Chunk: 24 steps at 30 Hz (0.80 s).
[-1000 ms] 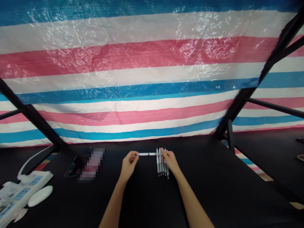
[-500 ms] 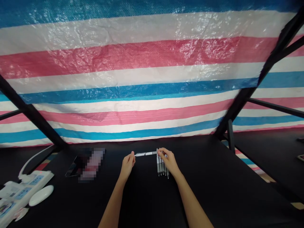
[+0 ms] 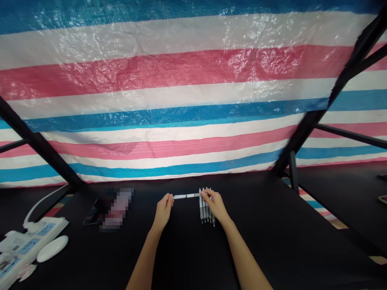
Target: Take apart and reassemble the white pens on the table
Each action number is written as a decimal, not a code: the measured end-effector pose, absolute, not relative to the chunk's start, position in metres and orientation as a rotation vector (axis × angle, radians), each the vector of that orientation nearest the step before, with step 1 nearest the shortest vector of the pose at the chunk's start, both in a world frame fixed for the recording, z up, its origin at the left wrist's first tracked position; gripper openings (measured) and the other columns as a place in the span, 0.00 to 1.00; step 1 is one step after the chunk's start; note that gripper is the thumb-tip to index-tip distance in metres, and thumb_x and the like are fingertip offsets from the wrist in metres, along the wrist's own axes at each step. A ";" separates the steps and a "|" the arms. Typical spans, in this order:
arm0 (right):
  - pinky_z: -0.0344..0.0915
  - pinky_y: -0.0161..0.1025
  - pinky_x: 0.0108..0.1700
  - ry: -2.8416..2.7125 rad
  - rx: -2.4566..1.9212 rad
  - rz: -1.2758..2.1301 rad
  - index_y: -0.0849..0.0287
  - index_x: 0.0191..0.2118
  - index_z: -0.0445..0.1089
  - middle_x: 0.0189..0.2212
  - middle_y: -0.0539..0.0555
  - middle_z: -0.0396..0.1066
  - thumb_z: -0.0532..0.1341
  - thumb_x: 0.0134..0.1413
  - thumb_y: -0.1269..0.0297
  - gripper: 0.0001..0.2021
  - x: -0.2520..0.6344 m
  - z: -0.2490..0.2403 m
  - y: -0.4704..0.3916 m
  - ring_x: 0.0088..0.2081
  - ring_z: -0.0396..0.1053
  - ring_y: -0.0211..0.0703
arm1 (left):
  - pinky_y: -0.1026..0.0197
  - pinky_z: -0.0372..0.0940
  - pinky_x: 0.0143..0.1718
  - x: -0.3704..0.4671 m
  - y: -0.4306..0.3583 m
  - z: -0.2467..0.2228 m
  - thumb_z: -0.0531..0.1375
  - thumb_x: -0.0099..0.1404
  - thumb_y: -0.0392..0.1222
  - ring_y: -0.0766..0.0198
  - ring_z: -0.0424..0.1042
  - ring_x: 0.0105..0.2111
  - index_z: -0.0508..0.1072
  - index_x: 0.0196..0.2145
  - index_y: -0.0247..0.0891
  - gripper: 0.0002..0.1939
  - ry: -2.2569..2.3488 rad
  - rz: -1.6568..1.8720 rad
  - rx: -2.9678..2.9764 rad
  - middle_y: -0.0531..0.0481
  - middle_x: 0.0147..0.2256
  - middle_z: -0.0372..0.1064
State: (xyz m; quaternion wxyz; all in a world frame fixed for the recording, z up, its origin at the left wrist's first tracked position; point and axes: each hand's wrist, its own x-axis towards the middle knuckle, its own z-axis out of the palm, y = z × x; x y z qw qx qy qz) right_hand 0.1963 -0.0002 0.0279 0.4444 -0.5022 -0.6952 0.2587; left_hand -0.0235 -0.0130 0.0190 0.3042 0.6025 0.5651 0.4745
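Note:
A white and grey pen (image 3: 186, 196) is held level between my two hands, above the black table. My left hand (image 3: 163, 209) pinches its left end, fingers closed. The right end is pinched between the fingertips of my right hand (image 3: 215, 204). Several similar pens (image 3: 205, 209) lie side by side on the table, their grey ends toward me, just beneath and left of my right hand, which partly covers their far ends.
On the left are a white power strip (image 3: 36, 243), a white oval object (image 3: 52, 248) and a dark flat device (image 3: 96, 211) beside a blurred patch. Black frame bars (image 3: 305, 129) and a striped sheet (image 3: 181, 96) stand behind the black table (image 3: 272, 233).
My left hand has shifted slightly to the right with the pen's left end. The right hand has hardly moved, and the row of pens looks the same.

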 end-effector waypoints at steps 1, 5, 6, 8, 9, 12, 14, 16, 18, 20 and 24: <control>0.53 0.34 0.28 -1.729 -1.251 0.634 0.57 0.21 0.64 0.17 0.48 0.61 0.50 0.57 0.52 0.20 0.196 0.027 0.000 0.22 0.60 0.38 | 0.65 0.51 0.23 -0.024 -0.013 0.020 0.47 0.62 0.58 0.69 0.55 0.19 0.57 0.18 0.39 0.23 1.501 1.269 1.612 0.56 0.18 0.54; 0.51 0.34 0.25 -1.752 -1.261 0.625 0.58 0.18 0.61 0.15 0.47 0.58 0.49 0.58 0.51 0.22 0.195 0.025 0.001 0.20 0.57 0.36 | 0.65 0.51 0.24 -0.025 -0.015 0.023 0.47 0.62 0.58 0.68 0.56 0.20 0.58 0.19 0.40 0.22 1.514 1.269 1.625 0.56 0.18 0.54; 0.51 0.34 0.25 -1.753 -1.269 0.629 0.58 0.18 0.61 0.15 0.47 0.57 0.49 0.58 0.51 0.22 0.195 0.025 0.001 0.20 0.56 0.36 | 0.65 0.51 0.24 -0.025 -0.015 0.025 0.47 0.62 0.57 0.68 0.56 0.20 0.58 0.19 0.40 0.22 1.520 1.266 1.629 0.56 0.18 0.54; 0.50 0.34 0.24 -1.750 -1.287 0.645 0.58 0.17 0.60 0.14 0.47 0.56 0.49 0.57 0.50 0.23 0.195 0.024 0.002 0.20 0.56 0.36 | 0.65 0.51 0.23 -0.025 -0.016 0.027 0.47 0.62 0.57 0.67 0.57 0.20 0.57 0.19 0.40 0.22 1.528 1.273 1.637 0.56 0.18 0.54; 0.50 0.33 0.24 -1.748 -1.293 0.655 0.58 0.17 0.60 0.14 0.47 0.56 0.49 0.57 0.50 0.23 0.195 0.024 0.002 0.20 0.56 0.36 | 0.65 0.51 0.23 -0.025 -0.017 0.028 0.47 0.62 0.57 0.68 0.57 0.20 0.58 0.19 0.40 0.22 1.529 1.286 1.637 0.56 0.18 0.54; 0.51 0.33 0.25 -1.734 -1.298 0.690 0.58 0.16 0.60 0.14 0.47 0.56 0.49 0.57 0.50 0.23 0.195 0.023 0.002 0.20 0.56 0.36 | 0.66 0.51 0.22 -0.023 -0.018 0.029 0.49 0.62 0.56 0.69 0.56 0.19 0.59 0.19 0.39 0.21 1.500 1.325 1.595 0.56 0.18 0.54; 0.51 0.33 0.25 -1.721 -1.294 0.719 0.58 0.18 0.63 0.14 0.47 0.57 0.50 0.57 0.50 0.22 0.193 0.023 0.002 0.20 0.57 0.36 | 0.66 0.51 0.21 -0.021 -0.018 0.029 0.49 0.62 0.56 0.70 0.54 0.18 0.60 0.20 0.38 0.21 1.431 1.370 1.493 0.57 0.17 0.53; 0.51 0.33 0.25 -1.731 -1.280 0.750 0.59 0.20 0.66 0.14 0.47 0.59 0.50 0.57 0.51 0.22 0.191 0.025 0.001 0.20 0.58 0.36 | 0.67 0.52 0.21 -0.017 -0.017 0.029 0.49 0.62 0.57 0.71 0.54 0.18 0.60 0.22 0.38 0.21 1.299 1.453 1.313 0.57 0.18 0.54; 0.51 0.33 0.26 -1.773 -1.247 0.769 0.59 0.21 0.69 0.15 0.47 0.60 0.51 0.57 0.51 0.22 0.188 0.028 -0.002 0.20 0.58 0.36 | 0.67 0.55 0.22 -0.013 -0.016 0.029 0.50 0.62 0.58 0.71 0.57 0.19 0.59 0.24 0.38 0.20 1.141 1.540 1.118 0.56 0.20 0.58; 0.52 0.33 0.27 -1.817 -1.188 0.781 0.59 0.22 0.70 0.16 0.48 0.63 0.51 0.57 0.51 0.22 0.185 0.031 -0.005 0.22 0.59 0.37 | 0.66 0.58 0.25 -0.009 -0.015 0.028 0.52 0.60 0.59 0.71 0.61 0.22 0.60 0.25 0.38 0.20 1.038 1.593 0.997 0.55 0.23 0.61; 0.54 0.33 0.27 -1.912 -1.086 0.800 0.59 0.22 0.72 0.16 0.49 0.65 0.51 0.57 0.52 0.22 0.179 0.037 -0.011 0.21 0.61 0.37 | 0.64 0.63 0.32 -0.008 -0.014 0.027 0.61 0.53 0.55 0.68 0.69 0.29 0.63 0.29 0.38 0.18 1.053 1.608 0.972 0.52 0.28 0.68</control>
